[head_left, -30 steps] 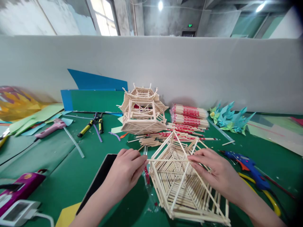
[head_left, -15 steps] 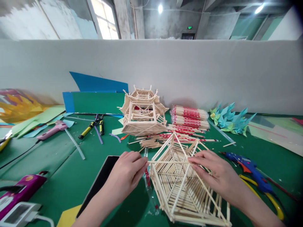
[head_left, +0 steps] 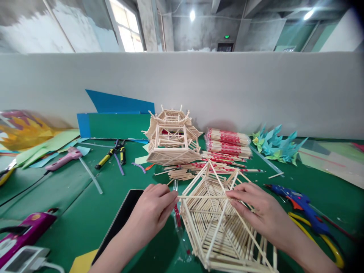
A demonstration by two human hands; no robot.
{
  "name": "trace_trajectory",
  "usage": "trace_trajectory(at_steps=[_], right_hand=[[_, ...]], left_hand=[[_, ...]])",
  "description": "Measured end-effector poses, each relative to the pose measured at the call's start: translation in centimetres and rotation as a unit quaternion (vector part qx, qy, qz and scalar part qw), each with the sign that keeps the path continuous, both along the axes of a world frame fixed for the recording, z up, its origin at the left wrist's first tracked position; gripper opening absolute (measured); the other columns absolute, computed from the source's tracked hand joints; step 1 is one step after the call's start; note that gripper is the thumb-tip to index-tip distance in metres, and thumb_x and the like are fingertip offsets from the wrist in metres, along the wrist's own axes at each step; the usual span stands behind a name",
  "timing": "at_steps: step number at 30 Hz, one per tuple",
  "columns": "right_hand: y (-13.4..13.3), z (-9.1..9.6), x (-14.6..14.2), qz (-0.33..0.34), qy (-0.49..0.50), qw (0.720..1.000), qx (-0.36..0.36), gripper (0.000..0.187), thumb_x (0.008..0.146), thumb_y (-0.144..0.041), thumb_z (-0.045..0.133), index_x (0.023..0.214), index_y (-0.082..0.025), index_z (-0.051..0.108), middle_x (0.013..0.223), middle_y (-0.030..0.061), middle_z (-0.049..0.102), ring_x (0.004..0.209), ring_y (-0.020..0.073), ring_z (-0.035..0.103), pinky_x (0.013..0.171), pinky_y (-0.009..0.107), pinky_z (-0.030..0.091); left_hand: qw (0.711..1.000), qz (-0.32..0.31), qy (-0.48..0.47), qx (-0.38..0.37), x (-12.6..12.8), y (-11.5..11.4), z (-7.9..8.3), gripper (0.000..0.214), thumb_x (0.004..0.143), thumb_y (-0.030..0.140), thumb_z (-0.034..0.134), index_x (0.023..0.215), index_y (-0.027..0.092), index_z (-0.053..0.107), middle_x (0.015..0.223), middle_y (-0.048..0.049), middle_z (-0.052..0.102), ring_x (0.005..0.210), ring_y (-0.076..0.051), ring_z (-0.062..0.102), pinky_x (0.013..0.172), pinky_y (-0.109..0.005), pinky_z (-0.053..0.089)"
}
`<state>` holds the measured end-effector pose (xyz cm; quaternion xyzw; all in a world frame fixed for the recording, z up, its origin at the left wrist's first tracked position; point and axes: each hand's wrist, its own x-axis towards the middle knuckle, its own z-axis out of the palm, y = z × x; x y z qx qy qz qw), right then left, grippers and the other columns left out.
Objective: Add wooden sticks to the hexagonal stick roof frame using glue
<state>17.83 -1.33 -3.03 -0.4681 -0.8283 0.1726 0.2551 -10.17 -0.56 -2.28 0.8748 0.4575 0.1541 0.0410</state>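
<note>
A hexagonal frame of wooden sticks [head_left: 212, 242] lies on the green table in front of me, its floor filled with rows of sticks. One wooden stick [head_left: 203, 197] runs level across its upper part. My left hand [head_left: 156, 204] pinches the stick's left end, just outside the frame's left corner. At the other end, my right hand [head_left: 254, 201] pinches the stick between thumb and fingers, where it meets other sticks near the frame's middle. Behind the frame stands a pavilion-like model [head_left: 173, 136] built of similar sticks.
Packs of wooden sticks [head_left: 227, 142] and loose sticks [head_left: 180, 174] lie beyond the frame. A blue glue gun [head_left: 298, 204] and yellow-handled pliers [head_left: 327, 242] are at right. On the left are a pink glue gun [head_left: 64, 159], a black tablet-like slab [head_left: 122, 216] and a purple power strip [head_left: 28, 231].
Both hands keep their pinch on the stick and have hardly moved. The whole view has shifted slightly, with things appearing a little lower.
</note>
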Motion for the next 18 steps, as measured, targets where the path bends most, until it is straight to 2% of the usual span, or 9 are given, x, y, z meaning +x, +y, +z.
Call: trace_trajectory(at_steps=[18], right_hand=[[-0.26,0.07,0.09,-0.002,0.013,1.000,-0.025,0.023,0.087,-0.025,0.045,0.105,-0.023,0.059,0.093,0.0042,0.056,0.087,0.0171,0.052,0.075,0.034,0.044]], left_hand=[[1.000,-0.011,-0.004,-0.009,-0.07,0.06,-0.03,0.026,0.088,0.019,0.035,0.092,0.017,0.061,0.073,-0.0051,0.056,0.068,-0.017,0.050,0.060,-0.029,0.037]])
